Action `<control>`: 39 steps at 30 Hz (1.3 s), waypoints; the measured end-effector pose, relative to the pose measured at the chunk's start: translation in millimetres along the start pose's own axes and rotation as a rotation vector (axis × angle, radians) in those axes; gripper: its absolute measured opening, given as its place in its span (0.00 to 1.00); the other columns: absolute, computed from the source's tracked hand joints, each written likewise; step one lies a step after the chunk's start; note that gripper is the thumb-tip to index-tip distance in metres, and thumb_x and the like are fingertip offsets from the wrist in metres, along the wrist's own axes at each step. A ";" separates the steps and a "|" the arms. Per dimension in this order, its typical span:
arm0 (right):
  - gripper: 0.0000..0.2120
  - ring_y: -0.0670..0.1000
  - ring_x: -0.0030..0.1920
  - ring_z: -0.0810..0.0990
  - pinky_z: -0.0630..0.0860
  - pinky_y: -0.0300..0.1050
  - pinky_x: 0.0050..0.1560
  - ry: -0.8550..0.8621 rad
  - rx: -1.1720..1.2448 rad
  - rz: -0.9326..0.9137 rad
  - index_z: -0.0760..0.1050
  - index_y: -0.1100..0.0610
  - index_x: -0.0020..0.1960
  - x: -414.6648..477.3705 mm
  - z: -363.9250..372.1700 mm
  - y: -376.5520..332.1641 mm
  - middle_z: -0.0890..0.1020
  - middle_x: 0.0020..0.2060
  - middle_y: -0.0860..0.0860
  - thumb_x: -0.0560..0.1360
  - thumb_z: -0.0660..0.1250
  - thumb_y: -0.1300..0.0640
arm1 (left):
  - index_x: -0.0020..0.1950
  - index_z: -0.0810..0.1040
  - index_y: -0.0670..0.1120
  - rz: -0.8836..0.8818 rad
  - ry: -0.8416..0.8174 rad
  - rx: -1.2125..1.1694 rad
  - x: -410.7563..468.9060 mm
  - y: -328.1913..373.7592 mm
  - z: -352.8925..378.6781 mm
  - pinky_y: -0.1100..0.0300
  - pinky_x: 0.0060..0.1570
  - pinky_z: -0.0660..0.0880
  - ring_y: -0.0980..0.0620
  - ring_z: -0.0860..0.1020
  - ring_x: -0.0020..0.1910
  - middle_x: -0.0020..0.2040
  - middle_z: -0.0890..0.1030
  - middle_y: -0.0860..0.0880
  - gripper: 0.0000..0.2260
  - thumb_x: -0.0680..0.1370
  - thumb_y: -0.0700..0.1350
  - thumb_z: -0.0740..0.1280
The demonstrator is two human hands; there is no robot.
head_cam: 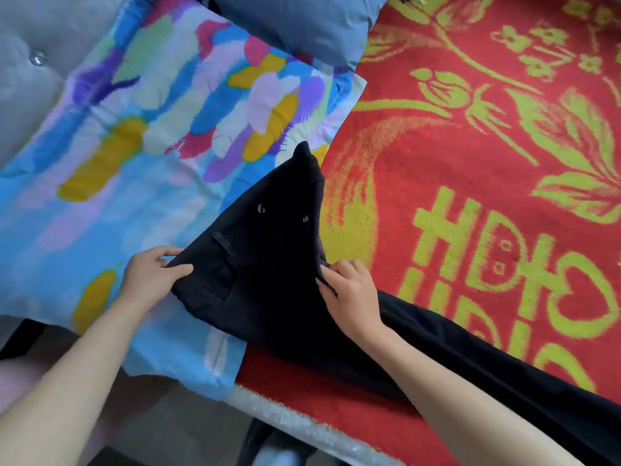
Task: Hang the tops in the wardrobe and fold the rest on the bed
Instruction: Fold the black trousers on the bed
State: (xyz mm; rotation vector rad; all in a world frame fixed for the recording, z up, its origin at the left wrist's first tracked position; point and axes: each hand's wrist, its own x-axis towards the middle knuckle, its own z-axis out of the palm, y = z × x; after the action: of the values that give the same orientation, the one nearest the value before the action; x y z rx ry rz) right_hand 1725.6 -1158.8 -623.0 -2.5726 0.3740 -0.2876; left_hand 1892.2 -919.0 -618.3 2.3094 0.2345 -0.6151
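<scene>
A pair of black trousers [268, 264] lies across the bed, its waist end raised into a peak over the edge of a colourful quilt, its legs trailing off to the lower right. My left hand [151, 274] pinches the waistband at the trousers' left side, thumb on top of the cloth. My right hand [349, 290] grips the waistband's right side. Two small buttons and a belt loop show on the black fabric between my hands.
A red blanket [470, 163] with yellow-green flowers and characters covers the bed. The bright feather-print quilt [151, 146] lies at the left, a blue-grey pillow [302, 21] behind it, a grey tufted headboard [33, 62] at the far left. The bed's near edge [302, 425] runs below.
</scene>
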 end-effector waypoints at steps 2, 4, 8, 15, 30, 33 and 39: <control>0.13 0.58 0.45 0.77 0.73 0.46 0.44 -0.023 -0.021 -0.145 0.75 0.53 0.52 -24.1 17.9 -9.8 0.81 0.46 0.58 0.68 0.63 0.60 | 0.51 0.79 0.42 -0.038 0.013 -0.096 2.3 -6.5 -5.9 0.62 0.34 0.71 0.54 0.76 0.29 0.34 0.77 0.45 0.12 0.70 0.32 0.72; 0.15 0.61 0.50 0.80 0.76 0.47 0.47 -0.165 -0.025 -0.175 0.77 0.50 0.54 -42.7 35.8 -20.8 0.80 0.54 0.61 0.67 0.65 0.56 | 0.51 0.78 0.41 -0.050 -0.002 -0.146 1.2 -10.8 -8.0 0.62 0.32 0.71 0.58 0.74 0.24 0.33 0.77 0.45 0.12 0.70 0.32 0.72; 0.27 0.65 0.64 0.71 0.72 0.53 0.56 -0.741 -0.159 -0.226 0.67 0.47 0.70 -79.6 69.0 -38.7 0.66 0.70 0.62 0.72 0.65 0.59 | 0.55 0.74 0.42 -0.062 -0.018 -0.249 -7.5 -14.5 1.5 0.72 0.29 0.72 0.60 0.76 0.29 0.40 0.77 0.44 0.13 0.74 0.28 0.64; 0.32 0.61 0.63 0.72 0.72 0.52 0.55 -0.749 -0.064 -0.021 0.60 0.54 0.74 -78.6 69.7 -45.3 0.69 0.68 0.60 0.71 0.63 0.60 | 0.45 0.78 0.39 0.188 -0.006 0.030 -6.0 3.3 8.8 0.57 0.51 0.67 0.45 0.73 0.51 0.44 0.78 0.45 0.25 0.72 0.62 0.63; 0.24 0.57 0.54 0.81 0.78 0.49 0.48 -0.618 -0.357 0.145 0.79 0.52 0.58 -87.6 17.0 34.9 0.81 0.55 0.58 0.70 0.54 0.44 | 0.64 0.73 0.43 0.087 -0.103 0.183 -17.4 -1.7 -6.5 0.49 0.53 0.71 0.42 0.77 0.53 0.55 0.79 0.40 0.22 0.71 0.43 0.71; 0.22 0.59 0.53 0.81 0.78 0.50 0.47 -0.504 -0.333 0.185 0.80 0.57 0.56 -81.8 8.8 47.2 0.81 0.53 0.58 0.71 0.56 0.47 | 0.63 0.74 0.45 0.088 -0.092 0.140 -3.3 29.7 3.7 0.50 0.57 0.69 0.44 0.74 0.55 0.53 0.75 0.45 0.25 0.71 0.56 0.70; 0.24 0.54 0.71 0.63 0.60 0.53 0.67 -0.422 -0.151 0.590 0.61 0.56 0.73 -51.4 -3.2 64.3 0.67 0.70 0.52 0.80 0.54 0.46 | 0.46 0.78 0.39 -0.011 -0.119 0.018 24.8 46.8 27.0 0.50 0.46 0.74 0.41 0.78 0.44 0.43 0.80 0.41 0.15 0.73 0.51 0.71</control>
State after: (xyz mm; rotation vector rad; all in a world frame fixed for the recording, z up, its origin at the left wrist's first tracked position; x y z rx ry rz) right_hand 1663.2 -1197.1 -660.6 -2.4373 0.9815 0.5001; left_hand 1919.7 -971.7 -619.1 2.2810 0.1856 -0.7602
